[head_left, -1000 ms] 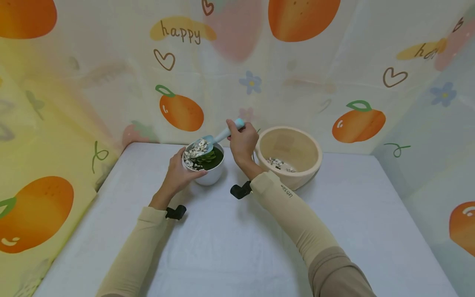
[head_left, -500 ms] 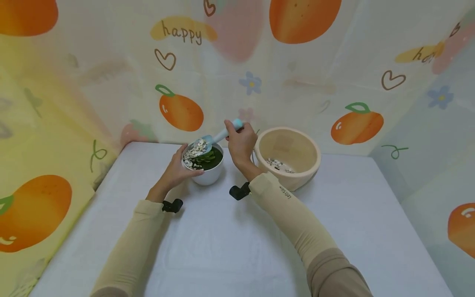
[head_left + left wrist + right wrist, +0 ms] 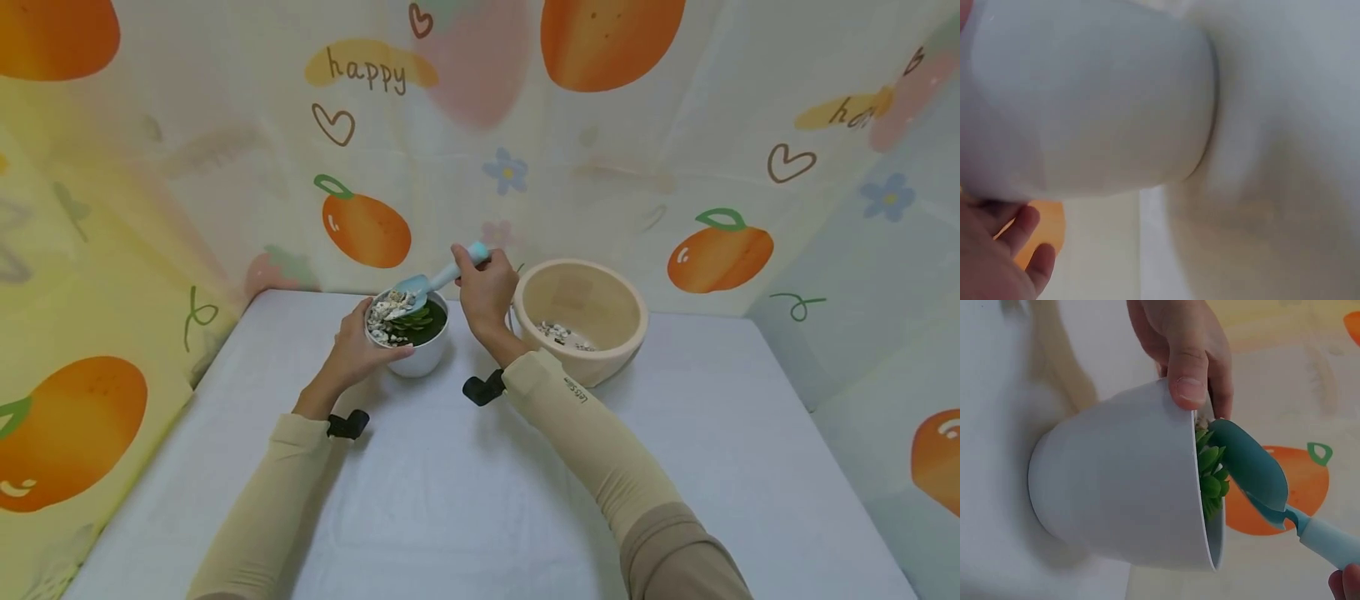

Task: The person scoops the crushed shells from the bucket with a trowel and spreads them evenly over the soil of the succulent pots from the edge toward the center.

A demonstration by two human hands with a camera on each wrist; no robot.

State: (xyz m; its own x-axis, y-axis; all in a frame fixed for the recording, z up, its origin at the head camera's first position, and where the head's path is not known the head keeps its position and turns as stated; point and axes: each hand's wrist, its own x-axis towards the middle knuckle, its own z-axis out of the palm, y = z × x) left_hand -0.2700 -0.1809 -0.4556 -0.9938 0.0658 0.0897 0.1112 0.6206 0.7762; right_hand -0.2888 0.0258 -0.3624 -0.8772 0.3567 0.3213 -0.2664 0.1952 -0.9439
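Observation:
A white flowerpot [image 3: 415, 360] stands on the table with a green succulent [image 3: 1211, 478] inside. White pebbles [image 3: 384, 323] cover the left part of its top, beside the plant. My left hand [image 3: 352, 346] grips the pot from the left, thumb along the near side at the rim and fingers round the far side. In my right hand [image 3: 487, 292] is the handle of a light-blue hand trowel [image 3: 1254, 469]. The trowel's blade tilts down over the pot's mouth, with some pebbles at its tip. In the left wrist view the pot's wall fills much of the picture.
A large beige bowl-shaped pot [image 3: 637, 321] stands just right of my right hand, with scattered pebbles [image 3: 558, 332] on its bottom. Behind the white-covered table [image 3: 420, 500] hangs a printed cloth [image 3: 450, 200], close to the pots.
Pebbles have slid from the trowel's blade into the left part of the flowerpot, so more of the blue blade shows. Both hands keep nearly the same place.

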